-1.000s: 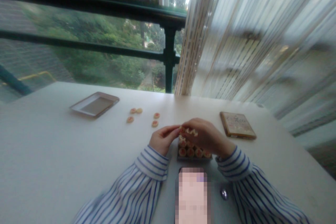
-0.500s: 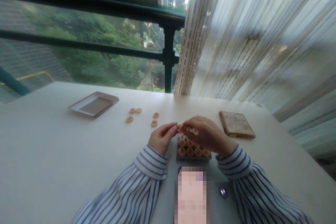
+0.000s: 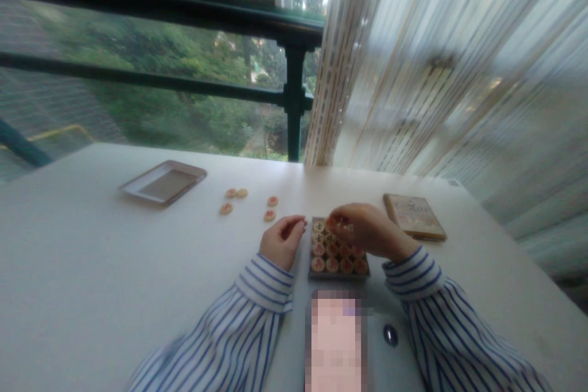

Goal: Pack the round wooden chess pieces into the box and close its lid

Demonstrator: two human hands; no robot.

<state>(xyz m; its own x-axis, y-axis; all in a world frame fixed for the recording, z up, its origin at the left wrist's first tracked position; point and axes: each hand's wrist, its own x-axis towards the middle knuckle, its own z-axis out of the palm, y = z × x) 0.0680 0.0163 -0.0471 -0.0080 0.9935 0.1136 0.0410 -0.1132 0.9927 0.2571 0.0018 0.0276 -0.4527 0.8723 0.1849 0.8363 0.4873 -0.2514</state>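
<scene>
Directions run from the small grey square-cornered box point(image 3: 340, 277), with twelve o'clock at the far edge of the white, smooth-topped table point(image 3: 184, 294). The box sits open and holds rows of round, cream-coloured game pieces point(image 3: 332, 264) bearing printed characters. The nearest row shows four red marks, the next row is red too, and black marks show at the far left, around ten o'clock inside the box.

The right hand point(image 3: 365, 229), in a blue-and-white striped sleeve, reaches over the box from two o'clock and covers its far right part. Its thumb and fingers close on a red-marked round piece point(image 3: 333, 223), largely hidden by the fingers. The left hand point(image 3: 282, 242), in a matching striped cuff, is at nine o'clock, just beside the box. Its fingers curl and the tips come close together; whether anything is pinched between them cannot be told.

At ten o'clock, two loose red-marked pieces point(image 3: 270, 215) lie near the left hand, apart from each other. Farther along that line are three more cream discs point(image 3: 226, 209), two of them touching. Beyond these rests a shallow, pale rectangular tray point(image 3: 146, 196).

A flat, gold-brown box with a decorated top point(image 3: 416, 217) lies at two o'clock. A dark, shiny oval object point(image 3: 390, 335) is at five o'clock, and a dark-edged rectangle with a pixelated pink face point(image 3: 337, 343) at six.
</scene>
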